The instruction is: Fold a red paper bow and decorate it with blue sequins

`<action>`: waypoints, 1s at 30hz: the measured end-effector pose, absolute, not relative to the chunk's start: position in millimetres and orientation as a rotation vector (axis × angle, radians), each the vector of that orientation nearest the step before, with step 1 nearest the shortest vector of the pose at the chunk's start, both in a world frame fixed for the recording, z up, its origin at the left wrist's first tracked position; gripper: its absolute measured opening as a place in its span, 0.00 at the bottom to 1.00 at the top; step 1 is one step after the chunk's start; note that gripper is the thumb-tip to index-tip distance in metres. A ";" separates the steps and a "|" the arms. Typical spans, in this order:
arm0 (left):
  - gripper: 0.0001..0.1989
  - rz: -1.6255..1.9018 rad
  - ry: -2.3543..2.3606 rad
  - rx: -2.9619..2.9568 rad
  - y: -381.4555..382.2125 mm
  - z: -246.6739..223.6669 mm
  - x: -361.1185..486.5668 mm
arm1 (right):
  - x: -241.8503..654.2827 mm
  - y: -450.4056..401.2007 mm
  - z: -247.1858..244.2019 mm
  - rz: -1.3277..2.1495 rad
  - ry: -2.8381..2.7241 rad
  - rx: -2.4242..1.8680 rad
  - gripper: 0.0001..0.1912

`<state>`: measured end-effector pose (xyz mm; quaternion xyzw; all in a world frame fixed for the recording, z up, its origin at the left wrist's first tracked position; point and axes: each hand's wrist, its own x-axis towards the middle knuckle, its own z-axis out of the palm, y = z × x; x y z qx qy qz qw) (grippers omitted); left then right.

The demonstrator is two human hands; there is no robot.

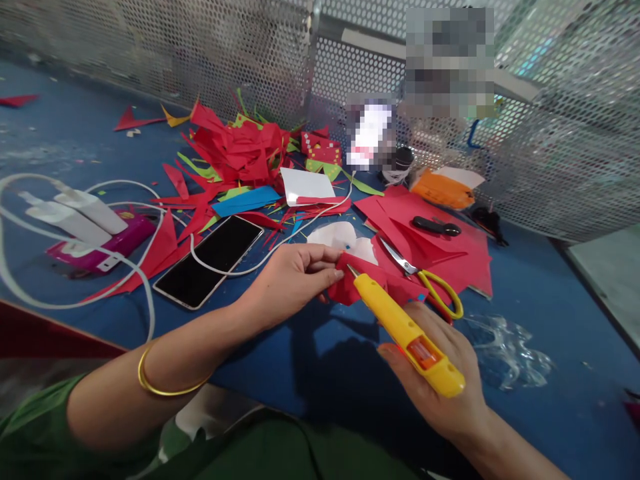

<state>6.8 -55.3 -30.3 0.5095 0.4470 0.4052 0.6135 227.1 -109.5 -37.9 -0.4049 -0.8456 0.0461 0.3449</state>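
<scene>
My left hand (295, 277) pinches a piece of red paper (350, 291) between thumb and fingers, near the middle of the table. In my right hand (445, 360) is a yellow glue gun (400, 327), its metal tip pointing at the red paper close to my left fingertips. The fingers under the glue gun are partly hidden. White cut paper (334, 235) lies just beyond the red piece. Scissors (440, 290) with yellow handles lie to the right of it, blades pointing away.
A dark phone (210, 260) lies left, crossed by a white cable (260, 265). Chargers (85, 217) stand on a purple power strip (135, 233). Red paper scraps (240, 157) heap behind. Red sheets (415, 243), a black-handled tool (435, 227) and clear plastic (510, 353) are right. Perforated metal (200, 60) borders the back.
</scene>
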 end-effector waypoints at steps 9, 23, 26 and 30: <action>0.11 0.917 1.034 1.225 -55.8 -32.7 6.2 | 225.0 -109.6 -35.2 0.109 -2.194 -1.058 0.07; 0.13 0.880 1.067 1.235 -57.4 -29.8 5.5 | 223.8 -108.8 -32.8 -0.001 -2.220 -1.066 0.11; 0.13 0.882 1.067 1.240 -57.5 -29.7 5.7 | 223.9 -109.0 -33.3 -0.012 -2.229 -1.062 0.11; 0.13 0.887 1.059 1.232 -57.0 -29.0 5.6 | 224.3 -110.4 -33.1 -0.015 -2.233 -1.079 0.12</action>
